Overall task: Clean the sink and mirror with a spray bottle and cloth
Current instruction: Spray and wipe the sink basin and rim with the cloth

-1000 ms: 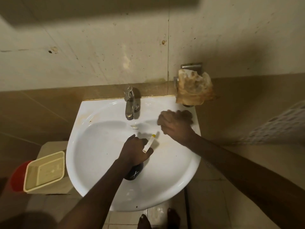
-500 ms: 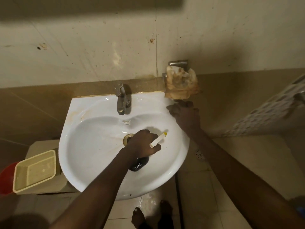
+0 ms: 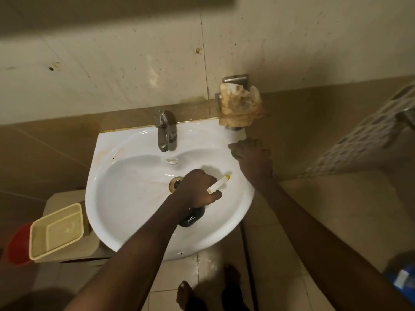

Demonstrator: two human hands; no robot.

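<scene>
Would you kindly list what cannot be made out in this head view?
- Spray bottle: mostly hidden under the left hand.
- Cloth: whether the right hand holds one on the sink rim is hidden beneath the hand.
- Mirror: not in view.
- Blue object: cut off by the right edge.

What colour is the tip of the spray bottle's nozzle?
Yellow, on a white nozzle; the spray bottle itself is dark. Head view.

I see a beige tub (image 3: 56,231) lying on a low ledge (image 3: 74,250), with a red bucket (image 3: 16,245) just beyond its left edge. A white lattice (image 3: 368,140) leans along the far right wall. A blue container (image 3: 402,273) sits bottom right.
</scene>
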